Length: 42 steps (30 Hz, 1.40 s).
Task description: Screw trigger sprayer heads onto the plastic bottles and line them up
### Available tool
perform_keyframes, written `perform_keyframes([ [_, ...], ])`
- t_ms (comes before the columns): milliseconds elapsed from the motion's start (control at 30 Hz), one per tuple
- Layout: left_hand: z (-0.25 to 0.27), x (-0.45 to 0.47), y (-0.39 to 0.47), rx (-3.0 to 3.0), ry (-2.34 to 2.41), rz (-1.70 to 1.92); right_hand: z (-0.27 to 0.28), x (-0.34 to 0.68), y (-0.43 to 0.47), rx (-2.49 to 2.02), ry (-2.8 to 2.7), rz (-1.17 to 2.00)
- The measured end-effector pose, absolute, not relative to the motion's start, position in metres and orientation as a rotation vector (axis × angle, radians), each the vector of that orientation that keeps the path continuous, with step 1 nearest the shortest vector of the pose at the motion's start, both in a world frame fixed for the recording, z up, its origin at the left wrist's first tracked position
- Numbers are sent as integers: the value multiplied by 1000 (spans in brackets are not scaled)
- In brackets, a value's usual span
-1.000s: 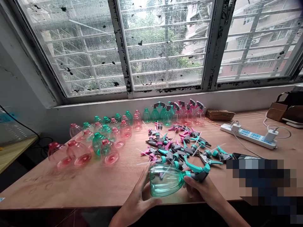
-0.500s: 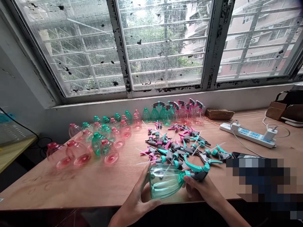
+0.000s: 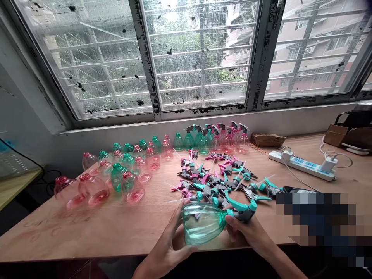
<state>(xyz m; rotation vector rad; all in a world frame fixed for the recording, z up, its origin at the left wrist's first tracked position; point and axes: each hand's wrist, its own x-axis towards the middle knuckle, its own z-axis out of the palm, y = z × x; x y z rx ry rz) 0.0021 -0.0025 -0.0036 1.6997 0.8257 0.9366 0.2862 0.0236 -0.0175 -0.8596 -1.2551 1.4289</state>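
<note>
A clear green spray bottle lies sideways in the air over the table's front edge, its neck to the right. My left hand cups its base, thumb below and fingers behind. At the neck, my right hand is closed around the teal collar of the trigger sprayer, which sits on the bottle's mouth. Some right-hand fingers are hidden behind the bottle. Just beyond, a pile of loose trigger sprayers in pink, teal and grey covers the middle of the table, several with white tubes sticking out.
Pink bottles and green bottles without sprayers stand on the left. Bottles with sprayers line the wall under the window. A white power strip, a brown package and a brown bag are on the right of the wooden table.
The view has shifted very slightly. Both hands keep the same hold on the spray bottle, with barely any visible movement.
</note>
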Motion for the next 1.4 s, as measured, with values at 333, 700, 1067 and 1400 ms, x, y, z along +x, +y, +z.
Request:
perform_keyframes([
  [333, -5, 2, -2, 1622, 793, 959, -18, 285, 23, -853, -1200, 1429],
  [700, -5, 5, -5, 1600, 780, 964, -20, 285, 26, -860, -1224, 1422],
  [1067, -5, 6, -2, 1618, 788, 955, -17, 284, 26, -892, -1203, 1396],
  [1400, 1, 8, -4, 1610, 758, 976, -14, 282, 24, -887, -1196, 1420],
])
